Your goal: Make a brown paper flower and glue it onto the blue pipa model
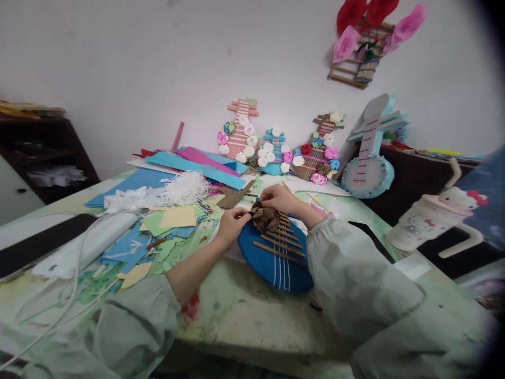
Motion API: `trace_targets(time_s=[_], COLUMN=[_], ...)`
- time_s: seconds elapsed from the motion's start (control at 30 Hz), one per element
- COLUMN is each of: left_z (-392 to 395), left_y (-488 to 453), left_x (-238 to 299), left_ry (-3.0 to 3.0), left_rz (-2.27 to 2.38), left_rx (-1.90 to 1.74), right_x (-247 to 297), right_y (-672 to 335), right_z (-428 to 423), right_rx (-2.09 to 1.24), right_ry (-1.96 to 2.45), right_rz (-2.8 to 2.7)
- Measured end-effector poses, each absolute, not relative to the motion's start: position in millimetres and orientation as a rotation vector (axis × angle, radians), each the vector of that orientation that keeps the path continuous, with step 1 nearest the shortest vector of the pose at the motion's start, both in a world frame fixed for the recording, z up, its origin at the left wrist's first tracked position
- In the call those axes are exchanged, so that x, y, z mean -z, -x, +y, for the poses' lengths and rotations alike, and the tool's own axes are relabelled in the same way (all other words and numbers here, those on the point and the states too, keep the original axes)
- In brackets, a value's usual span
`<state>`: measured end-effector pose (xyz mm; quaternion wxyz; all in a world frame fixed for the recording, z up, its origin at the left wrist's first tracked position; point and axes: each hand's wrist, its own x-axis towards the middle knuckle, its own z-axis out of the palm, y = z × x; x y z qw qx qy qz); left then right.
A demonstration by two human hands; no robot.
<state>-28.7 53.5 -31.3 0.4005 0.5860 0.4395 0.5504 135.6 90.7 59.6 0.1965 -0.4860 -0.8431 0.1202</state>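
A blue round craft guitar body [272, 263] lies flat on the table in front of me, with brown sticks and white strings across it. A brown folded paper flower [265, 217] sits at its far end. My left hand [231, 223] pinches the flower's left edge with closed fingers. My right hand [278, 199] curls over the flower's far side, fingers closed on it. Both forearms are in pale grey-green sleeves.
Paper scraps [165, 231] in blue, green and yellow, white string [185, 187] and blue and pink sheets [197, 166] cover the table's left. Finished flower-decorated guitars [240, 131] lean on the wall. A cartoon-cat cup [430, 216] stands right. A white cable [74, 295] runs near left.
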Motion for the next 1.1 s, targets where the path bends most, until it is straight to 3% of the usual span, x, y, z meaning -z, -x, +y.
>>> trace_targets(time_s=[0.2, 0.83, 1.1], left_z=[74.3, 72.9, 75.8], left_y=[36.9, 35.0, 36.1], left_x=[32.4, 43.6, 42.2], left_ry=[-1.488, -1.301, -1.342], left_rz=[1.067, 1.290, 1.298], left_rx=[-1.264, -1.264, -1.213], right_x=[-55.1, -34.0, -34.4], right_y=[-127.6, -150.3, -148.7], right_z=[115.7, 96.6, 98.8], right_rx=[-0.432, -0.102, -0.144], right_ry=[1.325, 1.236, 1.118], right_rz=[-2.459, -2.338, -2.500])
